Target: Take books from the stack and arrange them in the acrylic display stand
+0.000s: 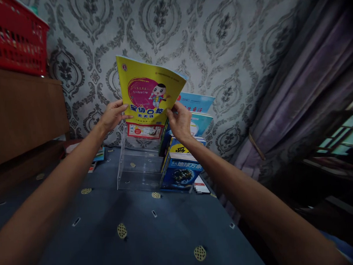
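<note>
Workbook [148, 93] gripped in left hand [115, 114] and right hand [180, 120], we seem mid-shelving — the clear rack [142, 180] next calls for straight alignment.

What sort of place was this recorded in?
Most likely a room in a home: damask-patterned wallpaper, a gathered purple curtain, and a blue pineapple-print cover under a clear stepped book rack suggest it.

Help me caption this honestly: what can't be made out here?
Head view: the back of the yellow paper workbook, facing away.
Head view: the left part of the light-blue paper book, behind the workbook and right hand.
Head view: the left end of the red plastic basket, cut off by the picture's edge.
</note>
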Tool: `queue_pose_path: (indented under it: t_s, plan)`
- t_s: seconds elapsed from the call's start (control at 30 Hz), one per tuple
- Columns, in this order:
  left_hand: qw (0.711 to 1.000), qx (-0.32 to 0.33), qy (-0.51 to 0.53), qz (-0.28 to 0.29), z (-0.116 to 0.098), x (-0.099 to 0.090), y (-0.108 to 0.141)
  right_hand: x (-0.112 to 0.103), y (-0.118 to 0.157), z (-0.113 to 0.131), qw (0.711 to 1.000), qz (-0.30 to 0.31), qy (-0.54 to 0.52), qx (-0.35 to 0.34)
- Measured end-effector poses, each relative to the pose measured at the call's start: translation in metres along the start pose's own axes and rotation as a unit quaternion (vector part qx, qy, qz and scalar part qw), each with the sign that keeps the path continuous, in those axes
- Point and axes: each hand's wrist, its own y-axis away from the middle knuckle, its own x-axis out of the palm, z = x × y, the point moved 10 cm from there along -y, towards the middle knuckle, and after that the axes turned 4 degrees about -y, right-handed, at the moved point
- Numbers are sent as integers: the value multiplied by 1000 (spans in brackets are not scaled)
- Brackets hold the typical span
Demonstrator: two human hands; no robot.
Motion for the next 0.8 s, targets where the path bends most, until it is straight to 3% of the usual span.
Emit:
queue_pose_path:
  t_s: [0.1,0.57,0.8]
  plan:
    - [1000,1,5,-4,2,-2,2,-3,-4,1,999,-33,9,-4]
    - [1000,25,-5,-16,-1,-3,-2,-7,-4,5,999,-49,20,-14]
    - [1000,7,-9,-25,11,-8,1,-4,-12,-2,999,4,43,-4]
